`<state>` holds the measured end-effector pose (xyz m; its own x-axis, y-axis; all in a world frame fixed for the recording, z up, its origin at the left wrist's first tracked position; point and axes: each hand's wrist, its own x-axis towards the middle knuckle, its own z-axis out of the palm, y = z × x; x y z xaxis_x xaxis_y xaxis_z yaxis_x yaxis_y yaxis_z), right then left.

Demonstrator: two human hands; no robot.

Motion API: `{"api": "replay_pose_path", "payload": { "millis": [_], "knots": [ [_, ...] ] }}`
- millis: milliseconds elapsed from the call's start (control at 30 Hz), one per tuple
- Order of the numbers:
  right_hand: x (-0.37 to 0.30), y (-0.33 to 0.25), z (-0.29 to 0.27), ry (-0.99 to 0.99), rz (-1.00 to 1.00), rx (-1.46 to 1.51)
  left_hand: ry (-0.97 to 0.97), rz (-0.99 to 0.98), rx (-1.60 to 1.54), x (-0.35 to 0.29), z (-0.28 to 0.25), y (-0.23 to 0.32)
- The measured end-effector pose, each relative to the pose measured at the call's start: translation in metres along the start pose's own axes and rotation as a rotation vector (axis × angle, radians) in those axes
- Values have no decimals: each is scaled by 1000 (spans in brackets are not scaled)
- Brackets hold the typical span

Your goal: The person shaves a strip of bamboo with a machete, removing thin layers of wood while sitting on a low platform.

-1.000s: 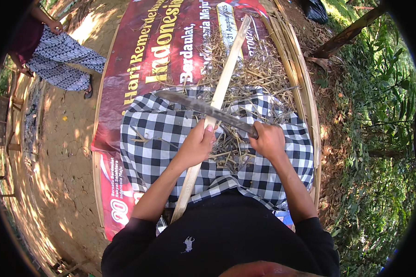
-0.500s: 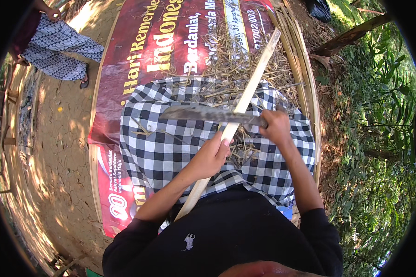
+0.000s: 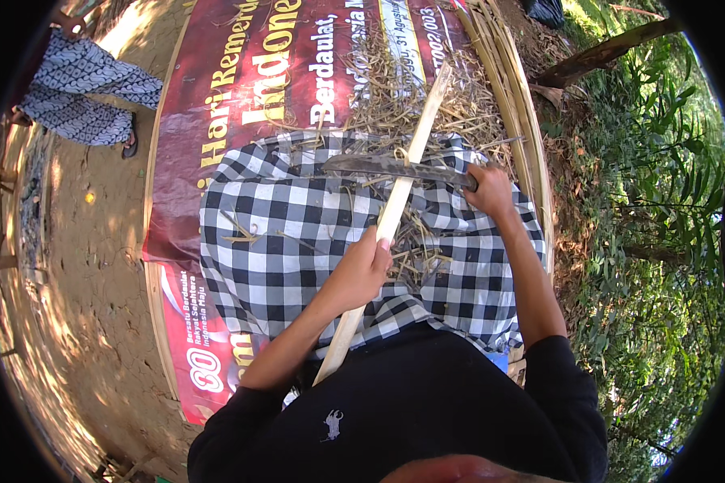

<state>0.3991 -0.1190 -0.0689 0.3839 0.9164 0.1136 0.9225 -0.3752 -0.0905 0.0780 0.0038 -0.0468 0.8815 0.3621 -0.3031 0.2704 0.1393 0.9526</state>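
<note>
Shaving seems to be the step in hand: a long blade [image 3: 443,173] lies across a pale strip [image 3: 393,208], which slants over the checked cloth [image 3: 274,241] in front of the body, its near end by the dark shirt [image 3: 451,394] and its far end above loose shavings [image 3: 475,105]. The left hand [image 3: 358,275] is curled closed around the strip, nearer the body than the blade. The right hand [image 3: 491,191] makes a fist round the blade's handle, to the strip's right.

Done well, this wants a shallow edge angle, peeling thin slivers rather than biting in; the angle itself is too small to tell. Strokes running away from the left hand look safest, since its thumb lies close to the blade's line of travel. Bracing the near end should stop the strip from rolling. Even pressure matters too, as the far end appears unsupported and could flex. The blade's tip reaches leftward over the cloth, so a slip could snag it.
</note>
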Motion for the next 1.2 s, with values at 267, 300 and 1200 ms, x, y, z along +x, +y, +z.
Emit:
{"api": "replay_pose_path", "payload": {
  "millis": [267, 300, 1200],
  "knots": [
    [-28, -124, -20, -21, -214, 102, -12, -82, -161, -19, -18, -8],
    [-26, -119, -22, -5, -259, 47, -27, -73, -138, -24, -16, -7],
    [-25, -19, -19, 8, -197, 88, -110, 4, -115, -59, 4, -6]
  ]
}}
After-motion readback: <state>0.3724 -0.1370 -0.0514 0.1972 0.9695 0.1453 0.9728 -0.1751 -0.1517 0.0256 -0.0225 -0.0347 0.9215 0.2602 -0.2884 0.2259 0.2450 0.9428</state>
